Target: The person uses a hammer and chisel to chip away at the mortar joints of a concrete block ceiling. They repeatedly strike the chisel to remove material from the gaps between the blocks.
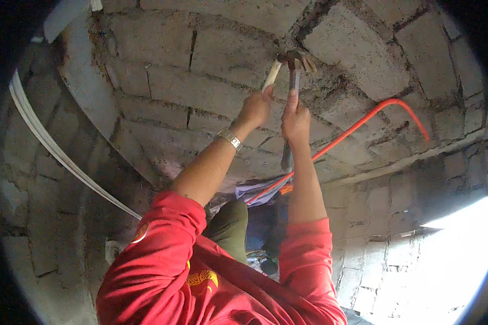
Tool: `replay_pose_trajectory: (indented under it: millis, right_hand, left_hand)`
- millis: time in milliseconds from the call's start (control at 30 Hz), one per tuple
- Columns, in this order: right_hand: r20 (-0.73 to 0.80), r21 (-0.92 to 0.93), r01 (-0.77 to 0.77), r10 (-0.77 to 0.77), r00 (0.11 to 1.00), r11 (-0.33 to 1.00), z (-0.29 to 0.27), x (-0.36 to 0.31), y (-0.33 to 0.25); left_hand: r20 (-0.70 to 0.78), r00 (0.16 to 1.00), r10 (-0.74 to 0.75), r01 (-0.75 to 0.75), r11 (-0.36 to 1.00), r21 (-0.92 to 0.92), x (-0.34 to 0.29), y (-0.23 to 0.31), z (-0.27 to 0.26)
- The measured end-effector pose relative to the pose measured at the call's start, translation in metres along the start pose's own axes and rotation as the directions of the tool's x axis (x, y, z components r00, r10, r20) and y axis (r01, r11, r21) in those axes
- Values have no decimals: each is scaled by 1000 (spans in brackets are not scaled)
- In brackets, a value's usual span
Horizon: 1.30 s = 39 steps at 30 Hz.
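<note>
My right hand (296,124) is closed round the shaft of a claw hammer (294,78), whose dark grip end sticks out below the fist. In my left hand (254,111) is a pale-handled tool (271,74) with a dark end, held at a slant. That end meets or overlaps the hammer's head, so its exact kind is hard to make out. Both tools are up against a grey block wall (230,59), by a rough chipped groove (341,89). A metal-band watch (231,138) is on my left wrist.
A bent orange tube (358,124) rises from below and curves over at the right. White cables (54,146) run down the left side. Purple cloth (255,190) lies low behind my arms, near my green-trousered knee (230,227). Bright light floods the lower right.
</note>
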State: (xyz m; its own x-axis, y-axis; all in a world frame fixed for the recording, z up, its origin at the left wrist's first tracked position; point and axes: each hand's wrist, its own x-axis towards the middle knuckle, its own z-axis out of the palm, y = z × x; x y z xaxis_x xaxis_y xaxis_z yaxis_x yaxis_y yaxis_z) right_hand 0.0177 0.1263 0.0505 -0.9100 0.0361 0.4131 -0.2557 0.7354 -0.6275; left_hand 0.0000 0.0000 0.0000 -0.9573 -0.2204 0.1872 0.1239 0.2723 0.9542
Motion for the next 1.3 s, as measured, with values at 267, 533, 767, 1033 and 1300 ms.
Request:
replay_pose_trajectory:
  millis: [267,533,767,1033,1300]
  right_hand:
    - [96,512,-241,224,970,824,9,-176,41]
    - [446,561,-784,701,557,266,23,-361,117]
    - [463,614,-778,739,490,131,24,-380,132]
    - [445,547,-775,675,589,316,22,-354,97]
    - [377,507,-672,562,736,540,-4,-305,63]
  left_hand:
    - [-146,976,164,-111,943,314,-6,-72,-1]
    - [280,959,-44,-28,969,247,-65,-112,5]
    - [61,997,52,-64,975,214,-97,-117,0]
    - [7,964,264,-261,949,178,-31,-30,-28]
    - [62,974,218,-226,959,170,-29,-34,-27]
